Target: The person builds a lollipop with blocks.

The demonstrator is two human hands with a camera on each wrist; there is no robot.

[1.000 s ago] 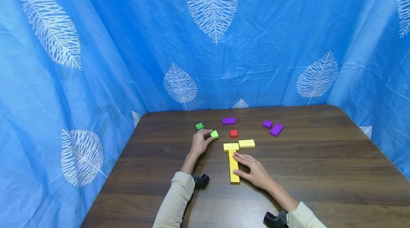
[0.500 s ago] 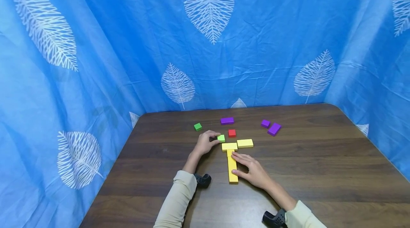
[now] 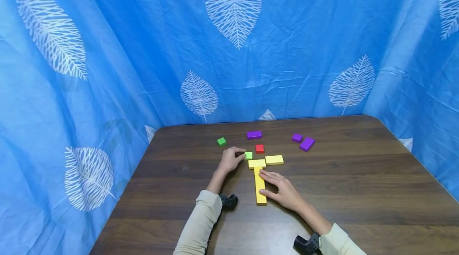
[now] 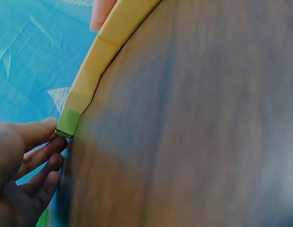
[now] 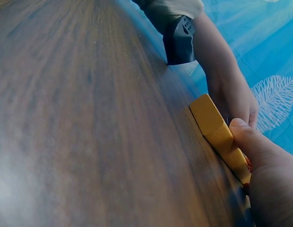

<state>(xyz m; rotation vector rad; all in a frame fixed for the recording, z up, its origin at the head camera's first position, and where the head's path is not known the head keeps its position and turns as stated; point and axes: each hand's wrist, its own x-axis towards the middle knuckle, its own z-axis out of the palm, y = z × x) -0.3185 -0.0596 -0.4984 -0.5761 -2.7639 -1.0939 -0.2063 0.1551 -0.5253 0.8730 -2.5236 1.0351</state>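
Note:
My left hand (image 3: 229,160) pinches a light green block (image 3: 249,155) at its left end, just behind a yellow T shape. In the left wrist view, the thumb and a fingertip meet at the end of the light green block (image 4: 69,122). The T has a yellow crossbar block (image 3: 255,164) and a yellow-orange stem (image 3: 260,191). My right hand (image 3: 283,191) rests against the stem's right side, thumb and index finger spread and fairly straight. The right wrist view shows the thumb (image 5: 245,135) touching the yellow-orange block (image 5: 210,118).
A pale yellow block (image 3: 274,160) lies right of the crossbar. Behind are a red block (image 3: 259,149), a darker green block (image 3: 221,142) and purple blocks (image 3: 254,135) (image 3: 297,138) (image 3: 306,144). A blue leaf-print cloth (image 3: 233,87) hangs behind the wooden table (image 3: 358,191).
The left hand has brought the light green block rightward and nearer, to just behind the crossbar. The right hand has stayed at the stem. The view has shifted slightly.

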